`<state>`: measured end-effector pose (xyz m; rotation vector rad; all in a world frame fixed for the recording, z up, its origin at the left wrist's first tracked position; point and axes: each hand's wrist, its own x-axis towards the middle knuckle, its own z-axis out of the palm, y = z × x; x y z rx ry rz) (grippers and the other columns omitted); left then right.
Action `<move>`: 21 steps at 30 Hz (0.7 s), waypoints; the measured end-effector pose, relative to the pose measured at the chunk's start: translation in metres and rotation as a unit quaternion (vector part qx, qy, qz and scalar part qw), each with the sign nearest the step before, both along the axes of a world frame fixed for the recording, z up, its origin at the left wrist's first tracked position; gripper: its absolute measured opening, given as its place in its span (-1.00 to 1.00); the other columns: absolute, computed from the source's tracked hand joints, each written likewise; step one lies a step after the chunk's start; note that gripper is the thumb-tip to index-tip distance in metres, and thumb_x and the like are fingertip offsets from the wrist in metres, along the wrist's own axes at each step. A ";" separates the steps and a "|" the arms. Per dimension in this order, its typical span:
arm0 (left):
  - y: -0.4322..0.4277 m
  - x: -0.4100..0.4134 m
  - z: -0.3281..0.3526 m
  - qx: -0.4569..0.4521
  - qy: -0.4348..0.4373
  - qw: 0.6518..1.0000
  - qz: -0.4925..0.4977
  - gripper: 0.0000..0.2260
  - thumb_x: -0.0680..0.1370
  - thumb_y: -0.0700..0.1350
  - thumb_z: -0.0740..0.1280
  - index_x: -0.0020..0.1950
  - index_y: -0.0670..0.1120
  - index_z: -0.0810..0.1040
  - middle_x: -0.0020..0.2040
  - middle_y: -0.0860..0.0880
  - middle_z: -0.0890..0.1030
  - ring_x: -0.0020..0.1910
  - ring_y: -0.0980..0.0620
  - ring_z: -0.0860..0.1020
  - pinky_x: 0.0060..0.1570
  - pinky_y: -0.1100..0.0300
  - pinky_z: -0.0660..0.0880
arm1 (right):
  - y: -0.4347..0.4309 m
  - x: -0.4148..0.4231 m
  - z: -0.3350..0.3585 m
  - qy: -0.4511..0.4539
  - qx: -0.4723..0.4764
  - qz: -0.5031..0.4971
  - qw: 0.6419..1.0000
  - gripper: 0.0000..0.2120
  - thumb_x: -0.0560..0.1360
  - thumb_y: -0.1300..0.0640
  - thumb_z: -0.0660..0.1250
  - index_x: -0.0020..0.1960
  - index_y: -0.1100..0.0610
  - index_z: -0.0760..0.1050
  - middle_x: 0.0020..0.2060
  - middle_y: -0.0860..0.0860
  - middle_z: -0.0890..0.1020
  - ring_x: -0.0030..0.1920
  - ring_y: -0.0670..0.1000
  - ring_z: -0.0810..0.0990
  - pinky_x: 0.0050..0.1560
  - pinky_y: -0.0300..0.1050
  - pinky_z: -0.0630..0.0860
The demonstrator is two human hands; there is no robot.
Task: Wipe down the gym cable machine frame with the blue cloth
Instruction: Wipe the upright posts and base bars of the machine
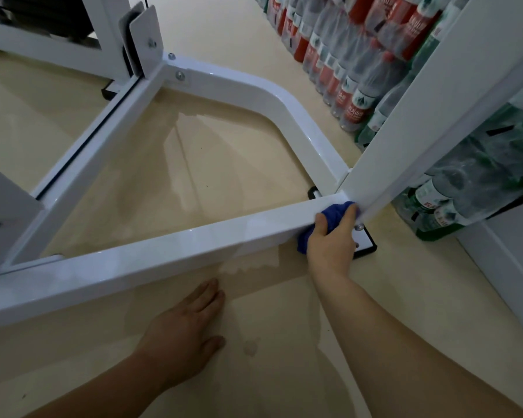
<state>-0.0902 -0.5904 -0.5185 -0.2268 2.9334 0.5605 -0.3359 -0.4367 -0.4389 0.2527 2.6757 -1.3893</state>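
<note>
Nearest the lens, the left hand (181, 333) is lying flat on the floor (284, 372), its fingers (207, 297) straight and holding nothing, seemingly propping the person while they are crouching low. The blue cloth (334, 214) is sitting bunched on the lower frame bar (163, 251), right at the corner where that bar is meeting the upright post (405, 131). The right hand (331, 247) is gripping it, fingers curled over the wad and thumb hooking round its near side, pressing it against the bar's top and front. That wrap is probably letting one pass clean two faces. Just beside the cloth, a black-edged foot plate (364, 241) is carrying the corner. Farther out, the curved rail (269, 98) is closing the base, and packed water bottles (344, 73) are standing stacked to the right.
</note>
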 end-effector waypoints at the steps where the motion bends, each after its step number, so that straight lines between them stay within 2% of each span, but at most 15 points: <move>1: 0.001 0.000 0.000 -0.001 0.003 1.000 0.000 -0.30 0.44 0.34 0.22 0.51 0.02 0.44 0.58 0.03 0.31 0.53 0.06 0.31 0.28 0.18 0.46 | 0.000 0.000 -0.002 -0.007 0.018 0.013 1.000 -0.36 0.71 -0.07 0.16 0.68 -0.03 -0.08 0.36 0.17 0.53 0.30 0.23 0.50 0.10 -0.03 0.38; 3: 0.001 0.000 -0.001 0.001 0.010 1.000 0.001 -0.29 0.45 0.34 0.22 0.53 0.03 0.42 0.60 0.05 0.27 0.55 0.08 0.27 0.31 0.19 0.42 | -0.001 -0.001 -0.003 -0.015 0.038 0.027 0.999 -0.40 0.73 -0.06 0.08 0.68 -0.03 -0.10 0.35 0.18 0.53 0.28 0.23 0.51 0.03 -0.08 0.32; 6: -0.001 -0.001 -0.004 0.015 0.005 1.000 0.002 -0.28 0.48 0.36 0.18 0.59 0.08 0.29 0.64 0.12 0.12 0.60 0.13 0.10 0.39 0.20 0.34 | -0.004 -0.003 -0.003 -0.012 0.078 0.048 0.996 -0.41 0.74 -0.05 0.00 0.68 0.02 -0.16 0.34 0.20 0.52 0.15 0.21 0.54 0.03 0.00 0.43; 9: 0.000 -0.001 -0.001 0.017 0.002 1.000 0.005 -0.28 0.48 0.37 0.17 0.58 0.07 0.32 0.63 0.13 0.10 0.59 0.13 0.12 0.39 0.19 0.38 | -0.009 -0.001 -0.007 -0.004 0.119 0.064 0.991 -0.41 0.74 -0.05 -0.04 0.67 0.07 -0.18 0.42 0.24 0.44 0.28 0.25 0.52 0.12 0.07 0.49; 11: 0.000 -0.002 0.002 0.027 -0.005 1.000 0.003 -0.26 0.49 0.37 0.13 0.62 0.09 0.23 0.64 0.14 0.00 0.61 0.15 0.03 0.46 0.18 0.33 | -0.017 0.010 -0.010 -0.001 0.132 0.086 0.988 -0.42 0.74 -0.03 -0.05 0.67 0.08 -0.19 0.47 0.28 0.38 0.30 0.27 0.51 0.12 0.05 0.48; 14: 0.000 -0.004 0.007 0.028 -0.028 0.999 -0.005 -0.23 0.50 0.39 0.02 0.66 0.12 0.02 0.64 0.17 -0.18 0.61 0.18 -0.16 0.53 0.20 0.19 | -0.022 0.018 -0.008 -0.009 0.115 0.101 0.988 -0.40 0.74 -0.06 -0.05 0.67 0.06 -0.20 0.51 0.26 0.33 0.35 0.27 0.47 0.24 0.09 0.46; 17: -0.001 -0.004 0.006 0.034 -0.035 0.999 -0.003 -0.24 0.52 0.38 0.07 0.66 0.12 0.01 0.63 0.18 -0.20 0.61 0.19 -0.17 0.52 0.21 0.17 | -0.010 -0.004 -0.010 -0.030 0.043 0.045 0.998 -0.35 0.72 -0.14 0.03 0.67 -0.03 -0.23 0.51 0.20 0.35 0.39 0.26 0.43 0.35 0.16 0.42; 19: -0.003 -0.002 0.003 0.036 -0.034 0.999 0.003 -0.23 0.50 0.39 0.06 0.66 0.13 0.02 0.63 0.20 -0.20 0.60 0.21 -0.18 0.47 0.25 0.13 | -0.006 -0.008 -0.012 -0.034 0.036 0.034 0.998 -0.31 0.70 -0.18 0.05 0.66 -0.06 -0.26 0.54 0.17 0.31 0.44 0.27 0.39 0.40 0.22 0.39; 21: -0.003 -0.002 0.003 0.032 -0.033 0.999 0.001 -0.22 0.48 0.41 0.02 0.66 0.14 0.02 0.63 0.21 -0.20 0.60 0.23 -0.19 0.47 0.26 0.14 | -0.014 0.004 -0.011 -0.029 0.046 0.043 0.998 -0.31 0.71 -0.16 0.03 0.66 -0.02 -0.27 0.59 0.14 0.24 0.48 0.25 0.34 0.44 0.19 0.35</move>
